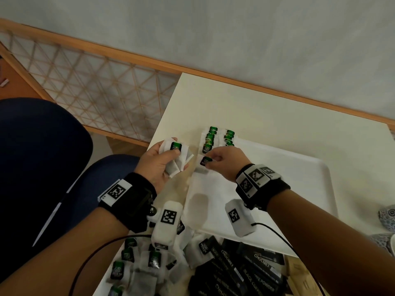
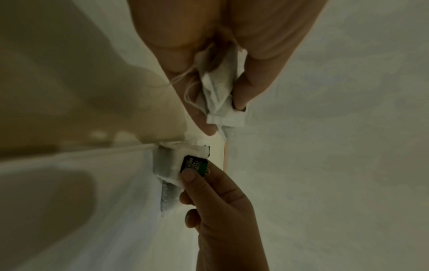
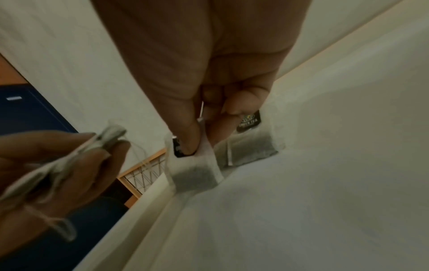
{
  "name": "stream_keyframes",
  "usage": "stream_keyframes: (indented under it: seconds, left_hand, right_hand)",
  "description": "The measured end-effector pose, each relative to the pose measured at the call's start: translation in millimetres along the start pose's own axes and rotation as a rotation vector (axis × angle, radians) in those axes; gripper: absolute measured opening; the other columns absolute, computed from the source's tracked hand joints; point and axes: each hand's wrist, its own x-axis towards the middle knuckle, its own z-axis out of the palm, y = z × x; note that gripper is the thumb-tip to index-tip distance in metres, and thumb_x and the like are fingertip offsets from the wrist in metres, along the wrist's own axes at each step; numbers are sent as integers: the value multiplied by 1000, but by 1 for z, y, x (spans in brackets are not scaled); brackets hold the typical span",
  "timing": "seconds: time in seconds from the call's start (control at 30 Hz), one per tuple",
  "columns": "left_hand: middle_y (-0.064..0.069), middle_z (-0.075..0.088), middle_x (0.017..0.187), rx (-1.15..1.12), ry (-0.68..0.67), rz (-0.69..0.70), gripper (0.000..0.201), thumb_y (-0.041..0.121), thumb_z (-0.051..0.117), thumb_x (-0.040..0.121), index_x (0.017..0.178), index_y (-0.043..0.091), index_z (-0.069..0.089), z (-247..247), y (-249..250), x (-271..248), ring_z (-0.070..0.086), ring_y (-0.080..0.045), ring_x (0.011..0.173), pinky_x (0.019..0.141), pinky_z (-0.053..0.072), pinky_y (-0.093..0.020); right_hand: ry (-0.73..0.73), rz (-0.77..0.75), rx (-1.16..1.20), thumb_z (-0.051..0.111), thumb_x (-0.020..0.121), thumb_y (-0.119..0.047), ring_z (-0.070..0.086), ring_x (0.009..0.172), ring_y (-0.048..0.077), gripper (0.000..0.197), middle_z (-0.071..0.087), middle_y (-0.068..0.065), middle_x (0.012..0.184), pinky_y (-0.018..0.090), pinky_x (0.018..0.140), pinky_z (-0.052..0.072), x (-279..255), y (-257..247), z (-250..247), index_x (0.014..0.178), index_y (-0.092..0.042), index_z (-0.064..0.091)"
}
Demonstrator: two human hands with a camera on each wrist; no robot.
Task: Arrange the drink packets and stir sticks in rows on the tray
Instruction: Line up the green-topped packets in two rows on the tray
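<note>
Two short rows of green-tagged tea bags [image 1: 220,139] already lie at the far left corner of the white tray [image 1: 316,189], and the step in hand looks like setting the next one at the near end of the left row. The right hand [image 1: 226,162] pinches a tea bag [image 1: 205,161] by its green tag between thumb and forefinger; in the right wrist view that bag's [image 3: 194,174] lower edge meets the tray just beside the last bag laid. The left hand [image 1: 159,165] is clenched round a small bunch of spare tea bags [image 1: 177,155], held above the worktop [image 1: 256,107] just left of the tray.

To do it well, I would lower the pinched bag flat so its tag points the same way as those in the row, its edge lined up with its neighbour, overlapping as the others do. Letting go gently matters: the bags seem light, and a trailing string could drag one out of line. The left hand's bunch should stay close to the tray so the next bag can be passed across quickly.

Near the tray's front edge a heap of loose tea bags [image 1: 136,263] and dark drink packets [image 1: 241,272] is still to be sorted. I can see no stir sticks.
</note>
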Motion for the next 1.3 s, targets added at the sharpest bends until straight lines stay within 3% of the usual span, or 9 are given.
stream_keyframes:
  seconds: [0.07,0.3,0.5,0.6,0.7,0.87,0.93,1.07,1.3]
  left_hand:
    - [-4,70,88,15,-4,-10,29,-8,50,90,99,16,63,-1,0,0,71,-18,72,59,58,-37]
    - [-7,69,105,67,-38,-56,38,-7,53,89,121,13,59,0,-6,2,69,-24,83,58,59,-38]
    - [-5,69,102,115,-98,-69,39,-8,51,89,112,21,63,7,-11,1,67,-23,84,57,59,-37]
    - [-9,69,106,144,-108,-82,42,-9,51,88,112,23,64,10,-14,-1,64,-27,93,73,58,-48]
    - [-9,70,107,173,-145,-86,45,-10,49,89,119,21,62,14,-15,-5,65,-26,94,81,54,-50]
    - [-18,66,117,207,-184,-128,42,-9,53,87,121,15,62,19,-18,-12,61,-34,104,96,45,-57]
    - [-20,65,117,210,-166,-149,41,-9,55,86,122,11,60,20,-20,-14,62,-34,100,91,47,-58]
    - [-14,68,98,180,-143,-160,34,-11,54,87,112,10,62,20,-21,-14,65,-26,79,62,58,-38]
    - [-12,66,91,149,-85,-141,35,-13,51,88,102,17,62,17,-17,-14,66,-21,68,50,58,-34]
  right_hand:
    - [27,17,-4,64,87,-21,45,67,2,28,43,-18,64,18,67,37,7,2,0,115,-22,67]
    - [80,42,-18,64,86,-18,49,70,9,22,48,-12,69,19,56,35,18,5,-5,106,-26,66]
    - [171,-29,37,64,87,-24,54,82,9,23,59,-7,95,23,75,43,11,4,-9,110,-25,66]
    - [246,-80,162,56,94,-32,53,73,-2,21,59,-14,87,15,68,41,2,-5,-14,105,-21,70]
    - [119,-39,320,55,93,-40,63,79,11,25,67,-7,83,23,71,48,-9,-14,-16,98,-22,71]
    - [108,-52,390,66,87,-25,62,73,10,13,67,-9,76,26,70,50,-16,-12,-19,77,-32,65]
    - [146,-19,487,66,88,-20,60,66,8,13,66,-8,75,24,62,48,-19,-9,-24,79,-29,65]
    - [229,11,614,68,86,-17,61,62,12,11,67,-3,72,20,53,47,-27,-7,-30,80,-24,65]
    - [291,46,435,58,86,-13,65,61,11,23,64,3,69,29,65,55,-31,12,-34,103,-29,60]
